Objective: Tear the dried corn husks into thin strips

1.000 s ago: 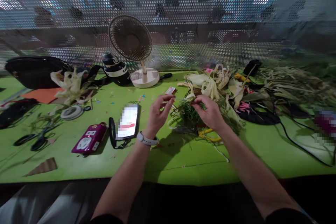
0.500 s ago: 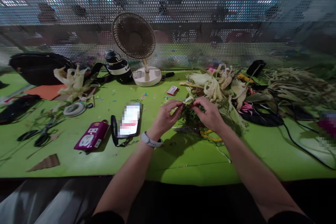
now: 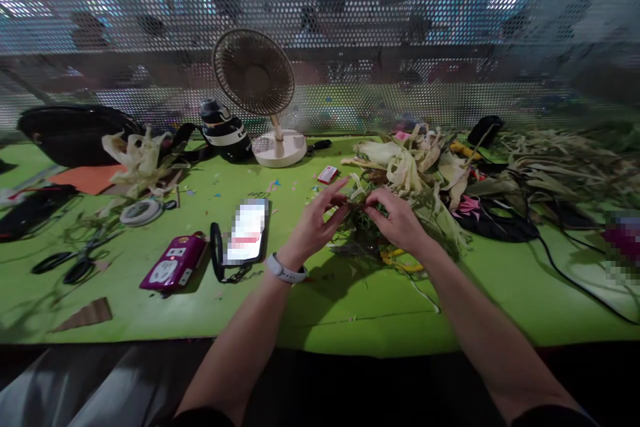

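My right hand [image 3: 395, 219] is closed, thumb and index finger pinching a pale green strip of corn husk [image 3: 358, 195] at the top of a small leafy bundle [image 3: 367, 227]. Across from it, my left hand [image 3: 316, 221], with a white band on the wrist, is partly open. Its index finger is lifted away from the thumb, and the fingertips are beside the bundle. Fingers hide part of the strip. Just behind the hands lies a heap of dried corn husks [image 3: 405, 170]. A yellow-handled tool [image 3: 403, 260], partly covered, rests below the bundle.
To the left are a lit phone [image 3: 246, 230], a purple power socket [image 3: 173, 263], black scissors [image 3: 77, 263] and a tape roll [image 3: 141, 211]. A fan [image 3: 255, 73] and a black bottle [image 3: 225, 133] stand behind. A black cable [image 3: 575, 280] runs along the right.
My left index finger has lifted and opened away from the thumb. My right hand stays at the husk strip. The view has shifted very slightly.
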`<state>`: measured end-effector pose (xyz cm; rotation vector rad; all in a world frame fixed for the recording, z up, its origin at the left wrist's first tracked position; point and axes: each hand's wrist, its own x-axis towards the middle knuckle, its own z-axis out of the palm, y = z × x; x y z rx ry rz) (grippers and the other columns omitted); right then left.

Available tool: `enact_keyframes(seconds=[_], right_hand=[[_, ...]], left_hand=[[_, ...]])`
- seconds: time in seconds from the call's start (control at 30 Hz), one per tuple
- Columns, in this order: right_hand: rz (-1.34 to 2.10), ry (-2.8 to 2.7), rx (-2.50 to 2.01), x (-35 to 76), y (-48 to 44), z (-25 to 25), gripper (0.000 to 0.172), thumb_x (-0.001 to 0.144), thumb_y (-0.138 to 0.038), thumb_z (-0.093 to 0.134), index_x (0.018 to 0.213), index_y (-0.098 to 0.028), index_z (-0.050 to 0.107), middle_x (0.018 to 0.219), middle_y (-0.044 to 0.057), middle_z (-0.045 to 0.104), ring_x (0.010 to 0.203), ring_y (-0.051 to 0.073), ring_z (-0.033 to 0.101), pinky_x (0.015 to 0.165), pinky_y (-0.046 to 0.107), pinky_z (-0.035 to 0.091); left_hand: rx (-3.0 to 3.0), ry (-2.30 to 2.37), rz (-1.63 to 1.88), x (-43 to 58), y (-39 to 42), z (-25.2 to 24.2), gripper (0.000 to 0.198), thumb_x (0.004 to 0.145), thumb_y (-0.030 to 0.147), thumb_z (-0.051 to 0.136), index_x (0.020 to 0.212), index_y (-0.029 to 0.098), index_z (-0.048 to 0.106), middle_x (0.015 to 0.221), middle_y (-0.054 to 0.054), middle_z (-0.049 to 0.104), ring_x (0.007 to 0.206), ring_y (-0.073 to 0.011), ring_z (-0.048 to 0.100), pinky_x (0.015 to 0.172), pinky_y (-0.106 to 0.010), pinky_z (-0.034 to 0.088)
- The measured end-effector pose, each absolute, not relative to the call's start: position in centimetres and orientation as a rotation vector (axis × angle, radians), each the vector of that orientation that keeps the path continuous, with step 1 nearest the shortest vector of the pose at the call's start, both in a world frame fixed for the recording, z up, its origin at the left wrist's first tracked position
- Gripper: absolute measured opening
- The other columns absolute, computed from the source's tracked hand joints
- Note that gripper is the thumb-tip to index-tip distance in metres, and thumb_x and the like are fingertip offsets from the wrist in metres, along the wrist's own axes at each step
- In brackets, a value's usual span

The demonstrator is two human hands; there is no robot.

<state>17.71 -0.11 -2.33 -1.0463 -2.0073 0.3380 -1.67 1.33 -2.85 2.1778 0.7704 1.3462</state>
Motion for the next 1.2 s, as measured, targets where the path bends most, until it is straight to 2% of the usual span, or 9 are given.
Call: enact_keyframes(seconds=[0.1,0.2,0.47,0.73,1.07,1.2], right_hand=[[0.353,-2.012,-1.039,17.8,-0.1,-2.3,0.006,0.088,-0.024,0.049,0.085,-0.021,0.053,0.083,0.004,0.06,0.078,0.018,0.056,0.072,0.029,0.042],[0.383,-1.993,-1.047,17.9,0.0,-2.4,0.005,0.087,-0.024,0.051,0.085,-0.021,0.053,0.083,0.004,0.061,0.079,0.018,0.056,0.073,0.03,0.042],[0.419,-1.963,-1.058,17.8,0.1,-2.7,0.004,0.086,-0.022,0.05,0.086,-0.02,0.054,0.082,0.004,0.06,0.077,0.018,0.055,0.073,0.029,0.042],[0.43,-1.968,-1.06,17.9,0.1,-2.5,0.004,0.086,-0.022,0.05,0.086,-0.02,0.053,0.081,0.003,0.061,0.077,0.017,0.056,0.07,0.028,0.042],[0.379,-1.964,-1.018,17.3,0.1,-3.0,0.006,0.088,-0.024,0.05,0.085,-0.02,0.053,0.081,0.004,0.06,0.076,0.017,0.056,0.07,0.028,0.043],[0.26,-2.007,-1.005,17.2,0.1,-3.1,0.007,0.09,-0.023,0.048,0.085,-0.02,0.052,0.082,0.005,0.058,0.077,0.018,0.055,0.071,0.029,0.043]], left_hand=[[2.266,0.752,1.365,-1.8,1.5,-2.7,0.024,0.088,0.016,0.052,0.11,0.019,0.06,0.097,-0.008,0.067,0.091,-0.0149,0.063,0.082,-0.03,0.053],[2.253,0.764,1.385,-1.8,1.5,-2.6,0.017,0.087,0.016,0.054,0.102,0.018,0.063,0.095,-0.007,0.068,0.092,-0.0155,0.064,0.083,-0.031,0.053],[2.083,0.71,1.174,-2.4,1.8,-2.7,0.015,0.087,0.026,0.055,0.099,0.017,0.059,0.098,-0.01,0.063,0.093,-0.0164,0.063,0.082,-0.031,0.055],[1.997,0.68,1.198,-2.3,1.5,-2.2,0.014,0.086,0.027,0.057,0.094,0.016,0.061,0.102,-0.011,0.063,0.098,-0.017,0.061,0.085,-0.03,0.053],[1.667,0.8,1.314,-1.5,1.5,-3.0,0.019,0.08,0.032,0.065,0.088,0.015,0.059,0.079,-0.004,0.066,0.07,-0.0122,0.063,0.067,-0.025,0.053],[1.811,0.993,1.335,-1.5,1.4,-2.7,0.018,0.079,0.033,0.064,0.079,0.015,0.061,0.08,-0.005,0.062,0.074,-0.0128,0.059,0.06,-0.021,0.049]])
